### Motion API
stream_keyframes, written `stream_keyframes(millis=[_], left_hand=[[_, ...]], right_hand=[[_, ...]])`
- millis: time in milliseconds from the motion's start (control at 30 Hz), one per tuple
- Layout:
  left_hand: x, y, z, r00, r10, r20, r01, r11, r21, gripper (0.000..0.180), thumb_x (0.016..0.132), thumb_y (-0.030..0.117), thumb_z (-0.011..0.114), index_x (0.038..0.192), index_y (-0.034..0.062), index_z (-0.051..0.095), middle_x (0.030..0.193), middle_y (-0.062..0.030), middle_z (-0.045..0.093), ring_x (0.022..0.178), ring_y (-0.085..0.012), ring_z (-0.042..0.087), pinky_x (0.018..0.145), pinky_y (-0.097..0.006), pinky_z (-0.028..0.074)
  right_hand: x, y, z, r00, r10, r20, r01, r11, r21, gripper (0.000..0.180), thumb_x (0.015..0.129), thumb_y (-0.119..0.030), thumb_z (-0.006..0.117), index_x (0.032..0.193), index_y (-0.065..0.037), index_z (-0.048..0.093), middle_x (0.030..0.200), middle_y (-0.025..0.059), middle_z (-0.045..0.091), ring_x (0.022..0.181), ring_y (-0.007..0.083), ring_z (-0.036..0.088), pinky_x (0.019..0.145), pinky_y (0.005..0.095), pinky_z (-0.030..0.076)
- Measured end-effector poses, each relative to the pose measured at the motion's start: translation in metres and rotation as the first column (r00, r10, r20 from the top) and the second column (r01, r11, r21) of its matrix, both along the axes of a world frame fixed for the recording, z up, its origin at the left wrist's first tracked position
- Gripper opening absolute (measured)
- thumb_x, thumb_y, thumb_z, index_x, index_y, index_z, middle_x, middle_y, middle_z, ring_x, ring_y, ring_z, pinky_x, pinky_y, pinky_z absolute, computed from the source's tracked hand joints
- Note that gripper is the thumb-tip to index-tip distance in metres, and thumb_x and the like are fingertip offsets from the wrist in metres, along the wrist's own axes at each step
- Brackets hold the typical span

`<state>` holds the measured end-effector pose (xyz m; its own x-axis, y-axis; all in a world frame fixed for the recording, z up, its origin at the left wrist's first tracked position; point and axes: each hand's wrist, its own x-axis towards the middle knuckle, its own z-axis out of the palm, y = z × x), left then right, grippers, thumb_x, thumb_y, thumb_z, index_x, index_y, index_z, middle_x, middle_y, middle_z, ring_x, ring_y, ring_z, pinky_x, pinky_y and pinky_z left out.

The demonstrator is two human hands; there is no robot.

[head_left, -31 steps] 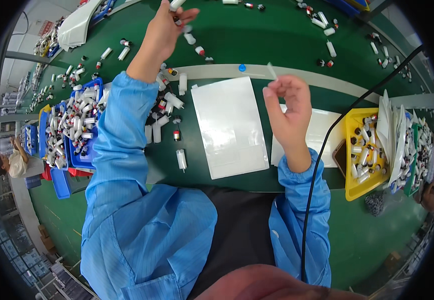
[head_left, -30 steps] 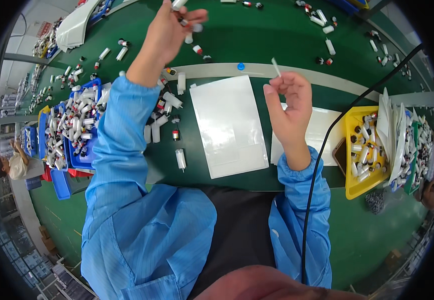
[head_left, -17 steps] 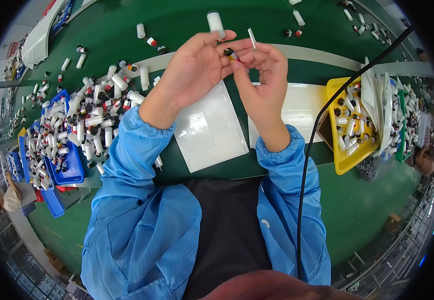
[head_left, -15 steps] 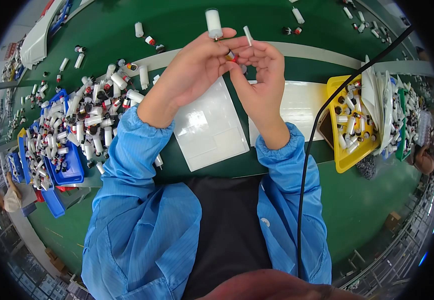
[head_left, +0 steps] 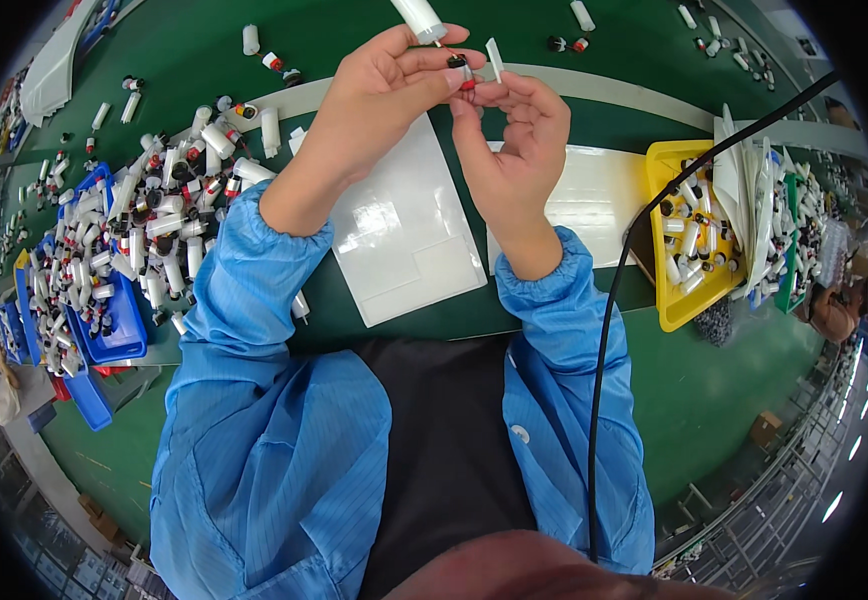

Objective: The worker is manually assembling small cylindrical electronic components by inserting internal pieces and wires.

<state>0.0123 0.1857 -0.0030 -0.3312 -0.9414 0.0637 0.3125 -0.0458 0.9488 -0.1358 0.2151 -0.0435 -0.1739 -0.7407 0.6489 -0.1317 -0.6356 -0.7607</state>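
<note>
At the far side of the bench both hands meet over a small piece with a black cap and red band (head_left: 464, 75). My left hand (head_left: 374, 105) is closed, its thumb and forefinger at the black end of that piece. From the same hand's fingers a white cylinder with a thin metal tip (head_left: 418, 18) sticks out, tilted and partly cut off by the picture's edge. My right hand (head_left: 516, 145) pinches near the red end. A short white strip (head_left: 495, 60) stands up from its fingers. The exact finger contacts are partly hidden.
A heap of white cylinders (head_left: 169, 225) with black and red ends lies left, around blue trays (head_left: 119, 340). Glossy white sheets (head_left: 404, 240) lie below my hands. A yellow bin (head_left: 669, 295) of similar parts stands right. A black cable (head_left: 609, 340) hangs across the view.
The white cylinder has tipped from near upright toward the upper left. Both hands sit slightly higher in view, and the black-and-red piece shows more clearly between them. The whole view has shifted a little.
</note>
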Motion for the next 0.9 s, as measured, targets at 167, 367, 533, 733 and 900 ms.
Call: stream_keyframes(millis=[167,367,533,733,900], left_hand=[[0.008,-0.005,-0.001,0.996,-0.079,-0.033,0.078,0.997,-0.028,0.039,0.099,0.003,0.057,0.138,-0.0008,0.051,0.118,-0.0116,0.069,0.106,-0.0161,0.067,0.095,-0.030,0.053],[0.012,-0.009,-0.003,0.972,-0.164,0.169,0.195,0.962,-0.189,0.042,0.100,0.000,0.052,0.142,0.0006,0.046,0.125,-0.0121,0.066,0.114,-0.0175,0.064,0.098,-0.031,0.051],[0.013,-0.007,-0.004,0.965,-0.210,0.159,0.239,0.953,-0.189,0.043,0.101,-0.002,0.049,0.143,0.0005,0.045,0.130,-0.0124,0.062,0.118,-0.0189,0.062,0.101,-0.032,0.050],[0.010,-0.004,-0.005,0.959,-0.191,0.208,0.238,0.943,-0.231,0.042,0.101,-0.003,0.048,0.143,-0.0004,0.045,0.134,-0.0136,0.060,0.122,-0.0202,0.060,0.103,-0.033,0.049],[0.009,-0.004,0.000,0.948,-0.228,0.221,0.284,0.922,-0.263,0.043,0.101,-0.003,0.048,0.143,-0.0005,0.045,0.135,-0.0148,0.059,0.123,-0.0205,0.060,0.103,-0.033,0.049]], right_hand=[[-0.017,-0.004,0.012,0.986,0.105,0.130,-0.107,0.994,0.005,0.036,0.084,0.008,0.071,0.115,0.002,0.055,0.097,0.0086,0.065,0.087,0.0140,0.065,0.081,0.0269,0.053],[-0.044,-0.009,0.032,0.797,0.370,0.477,-0.569,0.726,0.386,0.013,0.092,-0.001,0.067,0.103,0.004,0.065,0.086,0.0089,0.069,0.074,0.0130,0.065,0.071,0.0272,0.053],[-0.047,-0.010,0.036,0.761,0.421,0.494,-0.638,0.627,0.447,0.010,0.092,-0.004,0.068,0.100,0.002,0.068,0.080,0.0078,0.068,0.070,0.0128,0.064,0.066,0.0251,0.050],[-0.047,-0.011,0.035,0.818,0.388,0.424,-0.568,0.658,0.494,0.012,0.090,-0.005,0.071,0.100,0.002,0.070,0.083,0.0077,0.069,0.070,0.0106,0.062,0.064,0.0228,0.049],[-0.044,-0.009,0.033,0.874,0.327,0.360,-0.480,0.694,0.537,0.014,0.088,-0.004,0.073,0.100,0.001,0.070,0.087,0.0081,0.071,0.071,0.0088,0.063,0.064,0.0208,0.050]])
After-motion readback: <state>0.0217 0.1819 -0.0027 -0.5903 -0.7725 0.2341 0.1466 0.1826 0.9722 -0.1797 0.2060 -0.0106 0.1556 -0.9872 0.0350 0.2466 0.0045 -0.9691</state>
